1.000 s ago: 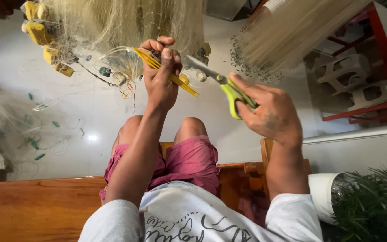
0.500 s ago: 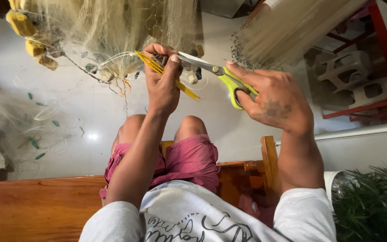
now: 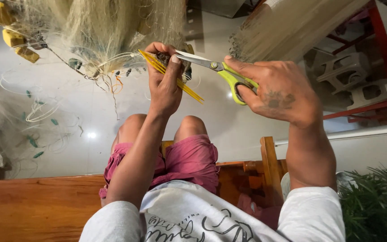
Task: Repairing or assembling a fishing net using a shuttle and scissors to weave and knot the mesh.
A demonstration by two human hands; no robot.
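Left fingers (image 3: 172, 67): curled tight, pinching a dark clump of net (image 3: 108, 31) together with a yellow needle (image 3: 189, 89). Thumb laid flat along the clump. Right fingers (image 3: 242, 67): threaded through the green loops of scissors (image 3: 220, 71), index stretched along the upper handle. Blades read as one sliver, so closed or nearly so; cannot tell which.

Outward: left hand (image 3: 164, 85) just under the net's lower edge, needle slanting down and away from the net. Right hand (image 3: 278, 94) beside the net, to its right, apart from the left hand, joined to it only by the scissors.

Change over the last second: scissors raised and swung flatter, from well below the net up to its lower edge. Tip brought in against the pinched clump, at or touching the left thumb. Left grip unaltered throughout, needle at the same slant.

Reading: cutting point reached; whether any strand is yet cut cannot be told.

Further from the net: yellow floats (image 3: 14, 38) tied in at its left, loose line on the floor (image 3: 68, 148) below, wooden bench (image 3: 36, 206) nearest the body.
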